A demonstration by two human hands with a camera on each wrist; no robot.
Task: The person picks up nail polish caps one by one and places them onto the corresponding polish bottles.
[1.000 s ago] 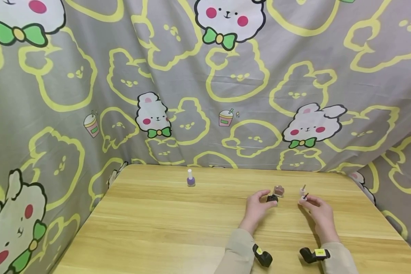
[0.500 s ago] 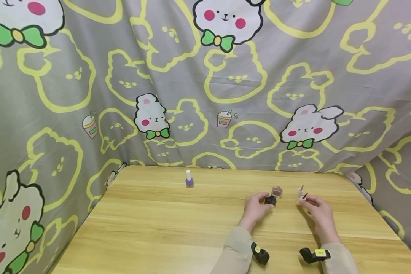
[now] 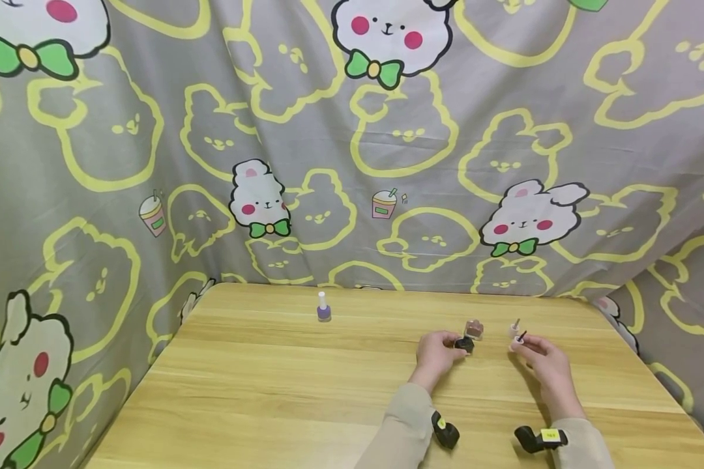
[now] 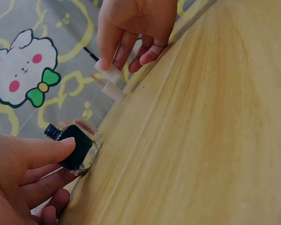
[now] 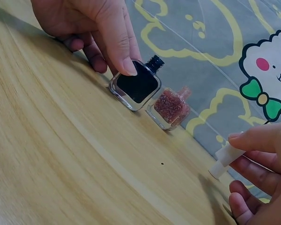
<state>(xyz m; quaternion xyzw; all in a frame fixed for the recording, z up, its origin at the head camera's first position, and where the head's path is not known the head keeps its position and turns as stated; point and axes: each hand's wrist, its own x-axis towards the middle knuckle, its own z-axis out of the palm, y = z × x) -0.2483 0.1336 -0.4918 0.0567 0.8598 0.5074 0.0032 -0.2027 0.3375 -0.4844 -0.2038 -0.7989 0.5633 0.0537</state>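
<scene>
My left hand [image 3: 436, 357] grips an uncapped nail polish bottle [image 5: 139, 85] filled with black polish, the thumb across its front. Its bare threaded neck points up. Just behind it stands a second uncapped bottle, of pink glitter polish [image 5: 171, 108]. To the right, my right hand [image 3: 545, 366] pinches a white nail polish cap [image 4: 111, 73] between thumb and fingers, its dark brush sticking upward. Close behind those fingers another white cap [image 4: 113, 92] stands on the table, with a pinkish brush pointing up.
A capped purple nail polish bottle [image 3: 324, 313] stands upright toward the back left of the wooden table [image 3: 270, 384]. Behind the table hangs a grey patterned curtain [image 3: 322, 137], which also runs along both sides.
</scene>
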